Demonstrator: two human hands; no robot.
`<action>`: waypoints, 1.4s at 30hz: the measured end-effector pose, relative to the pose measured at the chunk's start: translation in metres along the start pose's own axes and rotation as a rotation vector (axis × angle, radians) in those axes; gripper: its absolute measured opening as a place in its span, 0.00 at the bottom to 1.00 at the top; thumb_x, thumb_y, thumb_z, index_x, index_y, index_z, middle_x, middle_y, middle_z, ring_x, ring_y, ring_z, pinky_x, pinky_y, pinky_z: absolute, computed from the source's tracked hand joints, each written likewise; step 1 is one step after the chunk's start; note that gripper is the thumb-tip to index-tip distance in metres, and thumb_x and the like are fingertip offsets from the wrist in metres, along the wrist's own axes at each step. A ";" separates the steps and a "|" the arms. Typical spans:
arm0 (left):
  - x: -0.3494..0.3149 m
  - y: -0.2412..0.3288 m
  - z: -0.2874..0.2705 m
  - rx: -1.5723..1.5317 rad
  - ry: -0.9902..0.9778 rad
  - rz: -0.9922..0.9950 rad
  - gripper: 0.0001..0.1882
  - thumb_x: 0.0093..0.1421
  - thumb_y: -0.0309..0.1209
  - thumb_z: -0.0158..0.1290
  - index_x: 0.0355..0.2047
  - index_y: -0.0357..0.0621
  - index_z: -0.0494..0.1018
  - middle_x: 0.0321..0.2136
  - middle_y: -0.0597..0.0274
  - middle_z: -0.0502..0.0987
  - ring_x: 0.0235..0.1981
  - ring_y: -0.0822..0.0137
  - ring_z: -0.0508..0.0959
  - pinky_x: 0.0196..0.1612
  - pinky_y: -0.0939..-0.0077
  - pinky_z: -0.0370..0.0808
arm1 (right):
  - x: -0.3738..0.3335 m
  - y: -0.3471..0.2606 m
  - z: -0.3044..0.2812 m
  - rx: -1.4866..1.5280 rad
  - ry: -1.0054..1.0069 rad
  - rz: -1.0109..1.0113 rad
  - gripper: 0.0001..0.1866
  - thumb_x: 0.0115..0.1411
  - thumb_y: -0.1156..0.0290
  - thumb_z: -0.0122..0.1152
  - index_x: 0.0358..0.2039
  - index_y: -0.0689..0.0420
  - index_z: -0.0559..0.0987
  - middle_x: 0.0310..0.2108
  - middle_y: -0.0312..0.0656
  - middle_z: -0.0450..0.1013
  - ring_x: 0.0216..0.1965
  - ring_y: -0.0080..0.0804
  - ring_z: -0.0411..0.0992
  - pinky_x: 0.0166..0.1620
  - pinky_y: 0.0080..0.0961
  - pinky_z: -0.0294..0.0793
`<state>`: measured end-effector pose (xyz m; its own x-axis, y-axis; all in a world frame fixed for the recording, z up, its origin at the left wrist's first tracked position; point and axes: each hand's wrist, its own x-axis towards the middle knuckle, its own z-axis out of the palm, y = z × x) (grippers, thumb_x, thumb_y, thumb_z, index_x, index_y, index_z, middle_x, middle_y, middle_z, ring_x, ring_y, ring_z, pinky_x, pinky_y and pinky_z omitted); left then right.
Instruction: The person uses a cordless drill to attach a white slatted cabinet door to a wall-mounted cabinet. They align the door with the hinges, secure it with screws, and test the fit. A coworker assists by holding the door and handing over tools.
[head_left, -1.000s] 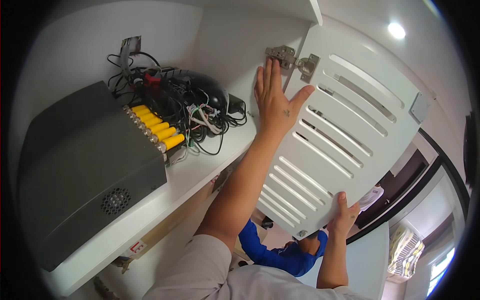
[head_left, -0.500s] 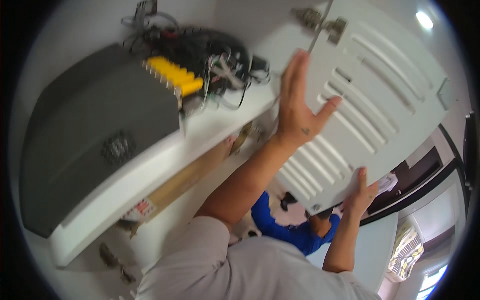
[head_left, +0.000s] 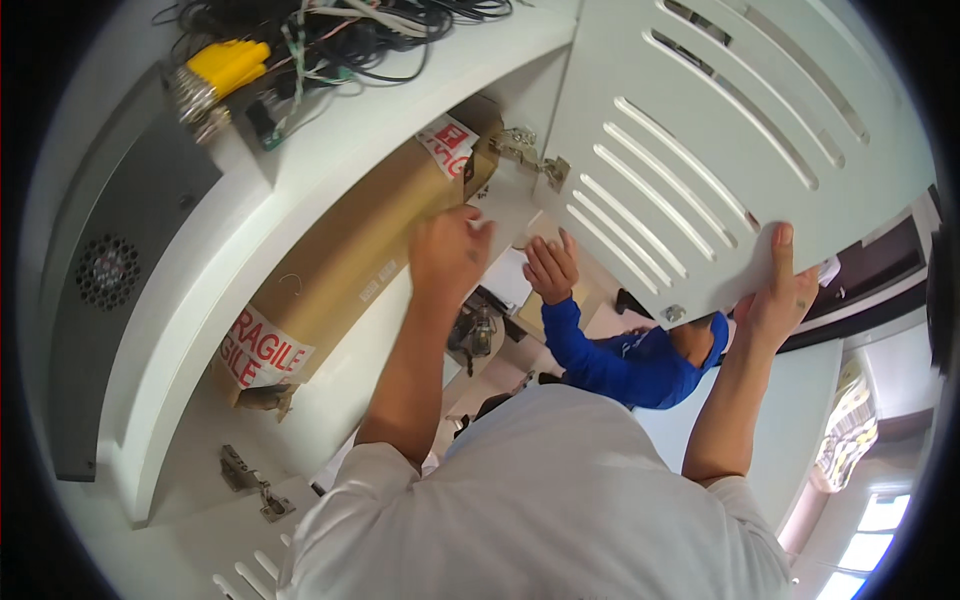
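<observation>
A white cabinet door (head_left: 600, 150) with long curved slots stands swung out at the upper right. My right hand (head_left: 775, 305) grips its lower edge, thumb on the slotted face and fingers behind. In front of a long brown cardboard box (head_left: 350, 240) is my left hand (head_left: 450, 250), slightly blurred. Its fingers are half bent, with the thumb apart and nothing visible in them. The box lies inside the cabinet under a white top and carries red-and-white labels. A metal hinge (head_left: 530, 155) joins the door to the cabinet side.
Tangled black cables (head_left: 370, 40) and a yellow bundle (head_left: 228, 68) lie on the white top (head_left: 230, 215), beside a dark grey panel (head_left: 150, 200). A person in blue (head_left: 630, 365) is below the door, one hand (head_left: 550, 265) raised near my left hand. Another hinge (head_left: 255, 485) sits lower left.
My left hand has come off the door's face and down to the box. My right hand stays on the door edge. The other person's hand has come up into view.
</observation>
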<state>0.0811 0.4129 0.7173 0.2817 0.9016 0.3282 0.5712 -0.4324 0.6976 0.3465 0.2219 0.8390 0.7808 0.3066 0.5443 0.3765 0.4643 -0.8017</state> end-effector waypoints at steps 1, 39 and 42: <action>0.007 -0.006 -0.003 0.059 -0.013 -0.031 0.16 0.59 0.38 0.63 0.43 0.42 0.83 0.30 0.49 0.84 0.32 0.52 0.84 0.40 0.62 0.80 | 0.001 0.001 0.001 0.001 0.005 0.002 0.22 0.63 0.67 0.72 0.51 0.67 0.77 0.45 0.42 0.78 0.44 0.26 0.76 0.51 0.23 0.71; -0.060 0.035 0.069 -0.944 -0.310 -0.128 0.07 0.70 0.28 0.56 0.40 0.36 0.76 0.35 0.56 0.83 0.32 0.68 0.83 0.39 0.75 0.80 | -0.006 0.001 0.010 0.025 0.020 -0.153 0.25 0.61 0.65 0.72 0.52 0.69 0.76 0.44 0.50 0.79 0.42 0.35 0.78 0.49 0.28 0.77; -0.079 -0.024 0.111 -0.885 -0.449 -0.443 0.07 0.69 0.29 0.57 0.40 0.37 0.77 0.33 0.58 0.82 0.32 0.68 0.83 0.38 0.75 0.81 | -0.005 0.006 0.004 0.039 -0.058 -0.187 0.26 0.61 0.63 0.73 0.49 0.71 0.77 0.40 0.51 0.79 0.40 0.38 0.78 0.45 0.28 0.79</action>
<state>0.1312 0.3507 0.6039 0.5463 0.8126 -0.2029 -0.0165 0.2526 0.9674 0.3425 0.2268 0.8326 0.6683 0.2588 0.6974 0.4918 0.5496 -0.6753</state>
